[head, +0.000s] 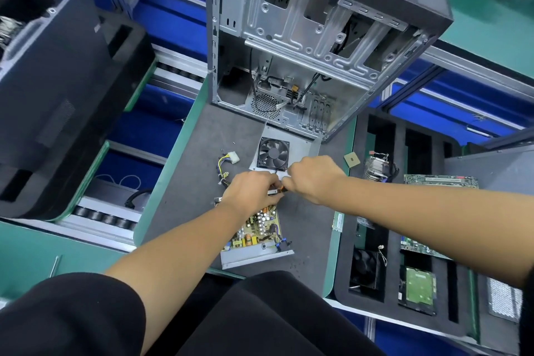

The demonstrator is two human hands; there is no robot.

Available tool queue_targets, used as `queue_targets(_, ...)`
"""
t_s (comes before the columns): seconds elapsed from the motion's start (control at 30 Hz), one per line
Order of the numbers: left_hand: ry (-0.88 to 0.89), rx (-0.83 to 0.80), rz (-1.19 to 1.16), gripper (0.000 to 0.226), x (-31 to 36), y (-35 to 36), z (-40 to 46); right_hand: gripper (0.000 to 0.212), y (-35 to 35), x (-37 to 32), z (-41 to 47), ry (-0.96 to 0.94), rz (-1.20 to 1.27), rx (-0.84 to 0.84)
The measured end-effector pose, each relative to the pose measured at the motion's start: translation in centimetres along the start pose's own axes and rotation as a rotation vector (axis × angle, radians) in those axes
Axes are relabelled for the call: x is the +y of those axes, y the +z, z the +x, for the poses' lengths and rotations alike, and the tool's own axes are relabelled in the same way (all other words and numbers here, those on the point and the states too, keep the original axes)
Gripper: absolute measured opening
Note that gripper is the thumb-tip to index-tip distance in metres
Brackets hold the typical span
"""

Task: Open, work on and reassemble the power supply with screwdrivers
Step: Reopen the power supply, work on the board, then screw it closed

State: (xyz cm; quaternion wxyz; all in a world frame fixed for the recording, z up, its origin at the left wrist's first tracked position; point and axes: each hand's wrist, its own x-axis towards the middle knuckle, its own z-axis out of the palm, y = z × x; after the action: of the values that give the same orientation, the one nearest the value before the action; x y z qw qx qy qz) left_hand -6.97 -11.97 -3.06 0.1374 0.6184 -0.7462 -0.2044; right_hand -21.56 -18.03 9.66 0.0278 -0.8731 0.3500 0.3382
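Note:
The opened power supply [255, 243] lies on the grey mat, its yellow circuit board with capacitors and coils exposed in a metal base tray. Its lid [300, 143], with a black fan [273, 153], lies flat just beyond. My left hand [251, 192] curls over the far edge of the supply's case. My right hand [313, 178] grips a screwdriver [281, 189], of which only a small orange and black part shows between the two hands at that edge. A cable bundle with a white connector [232, 158] trails off to the left.
An empty computer case [312, 46] stands open at the far end of the mat. A black foam tray [419, 257] on the right holds a fan, a hard drive, circuit boards and a heatsink. A CPU chip [351, 159] lies near it. Another dark case [55, 95] sits left.

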Motion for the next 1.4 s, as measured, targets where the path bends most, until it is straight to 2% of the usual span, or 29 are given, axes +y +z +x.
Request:
queue_targets(0.07, 0.000, 0.003, 0.003, 0.019, -0.1, 0.0, 0.0, 0.045, 0.3, 0.3, 0.0, 0.038, 0.022, 0.002)
queue_targets(0.17, -0.005, -0.046, 0.019, 0.022, 0.0, -0.1, 0.2, 0.045, 0.7, 0.2, -0.2, -0.017, 0.108, 0.055)
queue_targets(0.27, -0.020, -0.039, 0.033, 0.027, -0.1, -0.1, 0.2, 0.042, 0.3, 0.4, -0.4, -0.230, 0.104, 0.142)
queue_targets(0.33, -0.034, -0.004, 0.012, 0.027, -0.1, 0.0, 0.1, 0.042, -0.2, 1.3, -0.3, -0.414, -0.050, 0.180)
queue_targets(0.4, -0.019, -0.007, -0.009, 0.031, -0.2, 0.2, 0.0, 0.033, -0.4, 1.8, -0.2, -0.493, -0.161, 0.190)
queue_targets(0.5, 0.003, -0.018, 0.012, 0.034, -0.1, -0.1, 0.0, 0.032, 0.0, 1.0, -0.3, -0.412, -0.125, 0.205)
queue_targets(0.67, 0.043, 0.000, 0.009, 0.019, 0.0, -0.4, -0.3, 0.043, 0.7, -1.0, -0.1, -0.045, -0.065, 0.147)
queue_targets(0.7, 0.026, -0.021, 0.017, 0.019, 0.0, -0.5, -0.2, 0.044, 0.6, -0.8, -0.1, -0.040, -0.010, 0.147)
queue_targets(0.77, -0.008, -0.054, 0.050, 0.026, -0.1, -0.5, -0.1, 0.044, 0.1, -0.1, -0.3, -0.172, 0.047, 0.160)
queue_targets(0.87, -0.015, -0.012, 0.004, 0.032, -0.1, -0.3, -0.2, 0.041, -0.7, 1.1, -0.5, -0.454, -0.124, 0.160)
queue_targets(0.93, 0.015, -0.033, -0.016, 0.037, -0.1, -0.3, -0.3, 0.030, -0.8, 1.4, -0.3, -0.501, -0.188, 0.176)
queue_targets(1.0, 0.033, -0.071, -0.031, 0.046, -0.1, -0.6, -0.4, 0.026, -0.6, 1.1, 0.0, -0.450, -0.174, 0.175)
queue_targets(1.1, 0.060, -0.029, -0.104, 0.045, 0.2, -1.1, -0.7, 0.037, -0.2, -0.1, 0.2, -0.330, -0.201, 0.192)
queue_targets(1.2, 0.009, -0.027, -0.215, 0.051, 0.2, -1.4, -0.8, 0.042, 0.0, -1.2, 0.5, -0.147, -0.135, 0.190)
queue_targets(1.27, -0.016, -0.016, -0.304, 0.041, -0.2, -1.3, -0.6, 0.040, 0.0, -1.6, 0.6, -0.056, -0.085, 0.183)
queue_targets(1.33, -0.030, -0.052, -0.332, 0.028, -0.6, -1.1, -0.4, 0.040, 0.0, -1.4, 0.5, -0.042, -0.029, 0.201)
queue_targets(1.4, -0.064, -0.093, -0.364, 0.025, -0.8, -1.2, -0.5, 0.037, -0.2, -0.5, 0.5, -0.192, 0.009, 0.232)
